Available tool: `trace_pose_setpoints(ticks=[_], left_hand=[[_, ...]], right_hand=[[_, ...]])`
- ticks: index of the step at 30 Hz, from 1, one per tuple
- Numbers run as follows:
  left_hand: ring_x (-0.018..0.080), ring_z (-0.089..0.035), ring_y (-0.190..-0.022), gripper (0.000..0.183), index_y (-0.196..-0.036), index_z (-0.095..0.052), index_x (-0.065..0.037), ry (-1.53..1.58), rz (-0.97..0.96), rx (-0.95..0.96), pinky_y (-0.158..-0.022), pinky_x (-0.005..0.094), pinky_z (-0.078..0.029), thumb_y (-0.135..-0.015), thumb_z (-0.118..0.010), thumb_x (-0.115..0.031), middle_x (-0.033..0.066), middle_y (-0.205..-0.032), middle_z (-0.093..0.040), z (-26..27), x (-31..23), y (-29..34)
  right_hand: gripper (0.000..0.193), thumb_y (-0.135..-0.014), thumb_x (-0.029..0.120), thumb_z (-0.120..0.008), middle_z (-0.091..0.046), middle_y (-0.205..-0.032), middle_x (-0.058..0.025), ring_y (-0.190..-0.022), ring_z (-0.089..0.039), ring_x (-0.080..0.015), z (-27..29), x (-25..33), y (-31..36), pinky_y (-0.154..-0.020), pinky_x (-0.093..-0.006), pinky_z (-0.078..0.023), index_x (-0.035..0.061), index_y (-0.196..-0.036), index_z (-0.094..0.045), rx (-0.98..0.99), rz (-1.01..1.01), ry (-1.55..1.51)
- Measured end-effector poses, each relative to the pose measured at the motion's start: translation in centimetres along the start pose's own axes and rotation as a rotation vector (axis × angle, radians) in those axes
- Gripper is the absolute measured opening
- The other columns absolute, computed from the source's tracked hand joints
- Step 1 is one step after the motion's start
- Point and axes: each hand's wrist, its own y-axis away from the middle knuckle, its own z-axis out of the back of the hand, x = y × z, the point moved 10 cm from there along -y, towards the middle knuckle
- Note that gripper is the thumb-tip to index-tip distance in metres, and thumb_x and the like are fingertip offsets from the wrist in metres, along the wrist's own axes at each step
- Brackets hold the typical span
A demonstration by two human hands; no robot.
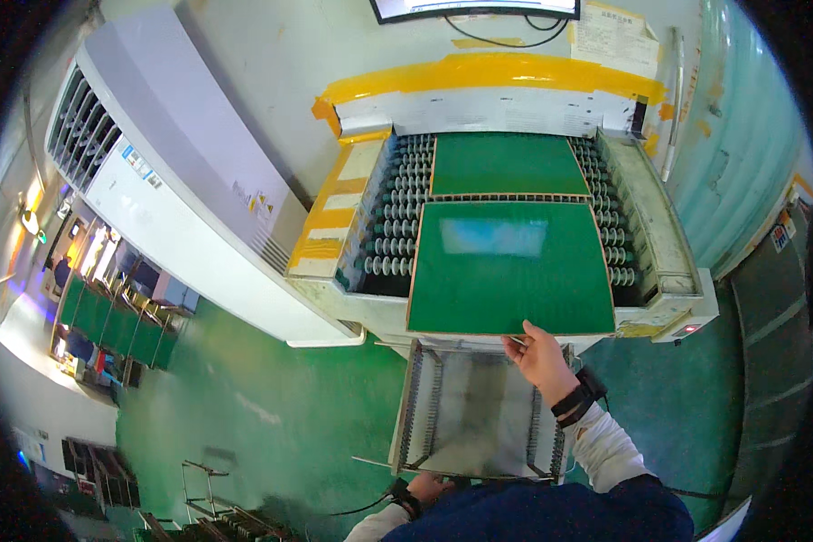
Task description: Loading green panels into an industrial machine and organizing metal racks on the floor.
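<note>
At the far left, beyond a pale wall, a row of green sheets (122,325) stands in a lit part of the room, with metal frames (210,495) nearer on the green floor (244,388). A tall white air conditioner (199,217) leans across the view, its louvred end at upper left, its base near the roller machine (334,208), whose left side carries strips of yellow tape. Low down, the person's left hand (429,488), a dark band round its wrist, is at the near edge of a grey rack (474,397) with comb-like sides; whether its fingers are closed on that edge cannot be told. Above the rack, the front green panel (506,280) lies on the machine's white rollers, glossy with a pale reflection, its near edge reaching over the machine's front. Just behind it, across a narrow gap, lies the back green panel (506,167), also on the rollers; a screen (474,7) shows at the top. The person's right hand (544,361) pinches the front panel's near edge, thumb above and fingers curled beneath, and wears a black wristband (580,397). Farther right, a paper sheet (614,41) is on the wall, beside a translucent bluish-green curtain (741,135).
</note>
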Motion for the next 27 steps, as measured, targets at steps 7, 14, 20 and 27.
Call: trace_pose_setpoints(ticks=[7,14,20,27], left_hand=[[0.0395,-0.063,-0.079,0.047,-0.088,-0.067,-0.002,-0.054,0.158,-0.152,-0.071,0.0478,-0.048,-0.087,-0.053,-0.046,0.0208,-0.081,-0.065,-1.0,2.5,0.4],[0.0409,-0.062,-0.084,0.046,-0.090,-0.067,-0.001,-0.099,0.192,-0.253,-0.076,0.0491,-0.049,-0.089,-0.048,-0.043,0.0230,-0.088,-0.065,-0.2,2.3,0.8],[0.0391,-0.063,-0.082,0.047,-0.086,-0.068,-0.001,0.114,0.177,-0.311,-0.075,0.0481,-0.049,-0.089,-0.049,-0.044,0.0221,-0.085,-0.066,-1.4,3.9,1.2],[0.0391,-0.063,-0.074,0.047,-0.085,-0.068,-0.002,0.178,0.174,-0.373,-0.070,0.0479,-0.049,-0.090,-0.049,-0.046,0.0217,-0.078,-0.065,-2.5,4.6,0.4]], right_hand=[[0.024,-0.091,0.025,-0.063,-0.062,-0.101,-0.0135,-0.090,-0.062,-0.0250,-0.3,-0.5,-0.2,-0.078,-0.0373,-0.052,0.0051,-0.099,-0.054,0.022,-0.028,0.094],[0.026,-0.091,0.029,-0.061,-0.065,-0.101,-0.0093,-0.090,-0.062,-0.0208,2.0,-6.6,-2.0,-0.078,-0.0347,-0.051,0.0064,-0.104,-0.060,0.100,-0.175,0.465],[0.026,-0.088,0.030,-0.061,-0.066,-0.092,-0.0047,-0.082,-0.063,-0.0157,7.5,-11.9,-7.6,-0.074,-0.0318,-0.051,0.0064,-0.099,-0.062,0.001,-0.252,0.795],[0.021,-0.087,0.027,-0.058,-0.059,-0.077,-0.0029,-0.059,-0.056,-0.0110,11.3,-16.7,-15.9,-0.050,-0.0246,-0.047,0.0065,-0.091,-0.059,0.098,-0.044,0.968]])
